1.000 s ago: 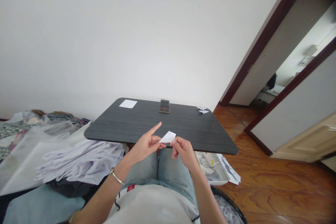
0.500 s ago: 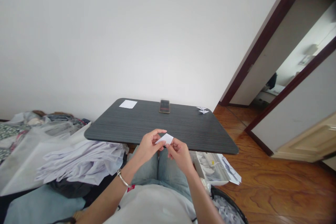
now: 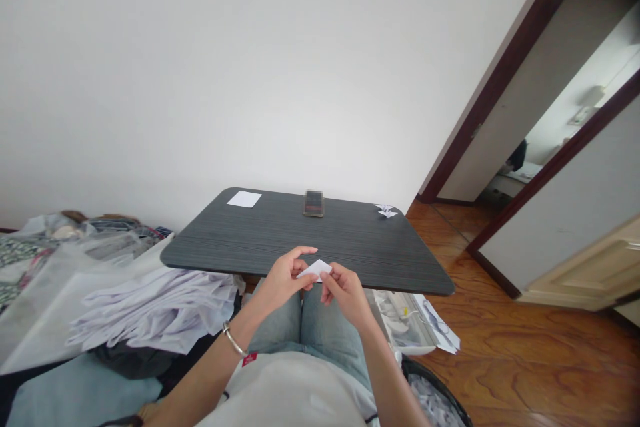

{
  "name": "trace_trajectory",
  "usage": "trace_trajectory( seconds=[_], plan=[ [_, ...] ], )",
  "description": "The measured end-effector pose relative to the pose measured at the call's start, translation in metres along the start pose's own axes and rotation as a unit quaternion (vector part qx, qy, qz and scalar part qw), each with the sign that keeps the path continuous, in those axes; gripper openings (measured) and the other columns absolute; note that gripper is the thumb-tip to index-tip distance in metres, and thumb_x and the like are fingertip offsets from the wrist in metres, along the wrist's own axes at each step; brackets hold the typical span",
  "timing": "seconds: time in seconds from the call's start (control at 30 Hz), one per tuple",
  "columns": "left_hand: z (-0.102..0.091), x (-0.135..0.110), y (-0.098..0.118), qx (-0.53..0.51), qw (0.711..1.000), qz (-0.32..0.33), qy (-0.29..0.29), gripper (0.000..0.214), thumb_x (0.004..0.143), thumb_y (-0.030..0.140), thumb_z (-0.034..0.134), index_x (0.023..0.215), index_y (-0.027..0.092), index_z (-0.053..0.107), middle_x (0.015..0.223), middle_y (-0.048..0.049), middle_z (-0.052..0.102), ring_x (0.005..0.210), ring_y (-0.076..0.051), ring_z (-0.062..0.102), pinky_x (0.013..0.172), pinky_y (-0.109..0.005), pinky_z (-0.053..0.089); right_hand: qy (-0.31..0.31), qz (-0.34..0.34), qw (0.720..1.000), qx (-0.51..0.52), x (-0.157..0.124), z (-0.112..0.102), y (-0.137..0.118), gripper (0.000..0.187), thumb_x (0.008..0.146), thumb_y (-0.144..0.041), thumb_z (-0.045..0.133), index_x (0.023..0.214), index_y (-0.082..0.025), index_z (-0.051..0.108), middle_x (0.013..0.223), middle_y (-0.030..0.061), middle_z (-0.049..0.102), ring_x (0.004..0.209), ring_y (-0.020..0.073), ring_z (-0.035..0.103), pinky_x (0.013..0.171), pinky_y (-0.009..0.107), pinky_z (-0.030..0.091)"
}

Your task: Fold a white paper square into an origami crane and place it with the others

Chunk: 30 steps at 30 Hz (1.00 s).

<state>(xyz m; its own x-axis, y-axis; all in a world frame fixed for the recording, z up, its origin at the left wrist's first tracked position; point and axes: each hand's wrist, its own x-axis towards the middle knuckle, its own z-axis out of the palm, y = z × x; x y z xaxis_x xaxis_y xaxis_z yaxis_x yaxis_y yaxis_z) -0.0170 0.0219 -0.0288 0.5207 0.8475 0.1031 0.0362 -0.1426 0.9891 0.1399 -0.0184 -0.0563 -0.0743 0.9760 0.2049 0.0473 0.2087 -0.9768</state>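
Observation:
Between my hands, just at the table's near edge, is a small folded piece of white paper [image 3: 318,269] with a pointed top. My left hand [image 3: 286,278] pinches its left side between thumb and fingers, the index finger stretched out above it. On the other side my right hand [image 3: 345,288] grips the right part, thumb laid against the paper's face. The paper's lower part is hidden by the fingers. A flat white sheet [image 3: 244,199] lies at the table's back left. Small folded white paper figures [image 3: 387,211] sit at the back right.
The dark table [image 3: 240,233] stands against a white wall. A phone-like device [image 3: 314,203] is propped at its back. Piled white cloth [image 3: 155,310] lies at left. Below right are an open box [image 3: 405,323] and a dark-rimmed bin [image 3: 435,400] with paper scraps.
The folded paper has tipped and sits slightly lower, showing less of its face. My right hand has shifted a little right and down; my left hand stays nearly in place.

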Motion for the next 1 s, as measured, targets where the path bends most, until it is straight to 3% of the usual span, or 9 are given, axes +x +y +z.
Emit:
trace_trajectory(
  seconds=[0.2,0.37,0.53,0.7,0.87,1.0],
  plan=[
    [-0.002,-0.003,0.000,0.018,1.000,0.020,0.002,0.056,0.071,0.021,0.066,0.122,0.015,0.045,0.063,0.0037,0.060,0.056,-0.011,0.056,0.056,-0.021,0.041,0.027,0.008,0.999,0.015,0.001,-0.004,0.002,0.032,0.080,-0.045,0.054,0.062,-0.020,0.046,0.043,-0.0055,0.052,0.035,0.0082,0.046,0.037,0.018,0.039],
    [-0.007,-0.004,0.002,-0.044,0.999,0.002,-0.023,0.059,0.076,0.031,0.062,0.128,0.013,0.039,0.078,-0.0058,0.069,0.069,-0.015,0.063,0.069,-0.029,0.048,0.041,0.011,0.999,0.030,0.001,-0.008,0.003,0.031,0.080,-0.043,0.054,0.062,-0.019,0.047,0.042,-0.0056,0.052,0.034,0.0079,0.046,0.037,0.018,0.039],
    [-0.008,-0.004,0.003,-0.041,0.998,0.026,-0.029,0.046,0.081,0.035,0.056,0.121,0.014,0.048,0.083,-0.0066,0.066,0.081,-0.018,0.063,0.070,-0.029,0.050,0.054,0.013,0.997,0.052,0.001,-0.003,0.002,0.030,0.079,-0.043,0.055,0.064,-0.019,0.049,0.042,-0.0065,0.050,0.034,0.0074,0.045,0.036,0.017,0.038],
    [-0.002,-0.002,0.005,-0.018,0.998,0.042,0.034,0.030,0.079,0.029,0.057,0.104,0.013,0.059,0.069,-0.0008,0.062,0.064,-0.013,0.061,0.062,-0.024,0.049,0.045,0.007,0.997,0.058,-0.002,0.005,-0.001,0.027,0.080,-0.042,0.055,0.069,-0.018,0.051,0.047,-0.0058,0.051,0.038,0.0081,0.048,0.036,0.017,0.038],
    [0.000,-0.002,0.009,0.019,0.997,0.025,0.070,0.024,0.076,0.022,0.057,0.098,0.012,0.061,0.060,0.0007,0.063,0.054,-0.011,0.059,0.058,-0.023,0.047,0.110,-0.035,0.992,0.054,-0.002,0.006,-0.004,0.028,0.077,-0.035,0.061,0.099,-0.022,0.051,0.072,-0.0023,0.055,0.057,0.0119,0.058,0.039,0.017,0.041],
    [-0.001,-0.003,0.007,0.049,0.996,0.035,0.059,0.020,0.076,0.022,0.057,0.093,0.013,0.064,0.062,-0.0012,0.066,0.056,-0.013,0.061,0.058,-0.024,0.048,0.107,-0.035,0.994,0.009,-0.002,0.004,-0.002,0.017,0.077,-0.033,0.061,0.088,-0.021,0.057,0.073,0.0005,0.056,0.059,0.0127,0.054,0.042,0.019,0.041]
  ],
)
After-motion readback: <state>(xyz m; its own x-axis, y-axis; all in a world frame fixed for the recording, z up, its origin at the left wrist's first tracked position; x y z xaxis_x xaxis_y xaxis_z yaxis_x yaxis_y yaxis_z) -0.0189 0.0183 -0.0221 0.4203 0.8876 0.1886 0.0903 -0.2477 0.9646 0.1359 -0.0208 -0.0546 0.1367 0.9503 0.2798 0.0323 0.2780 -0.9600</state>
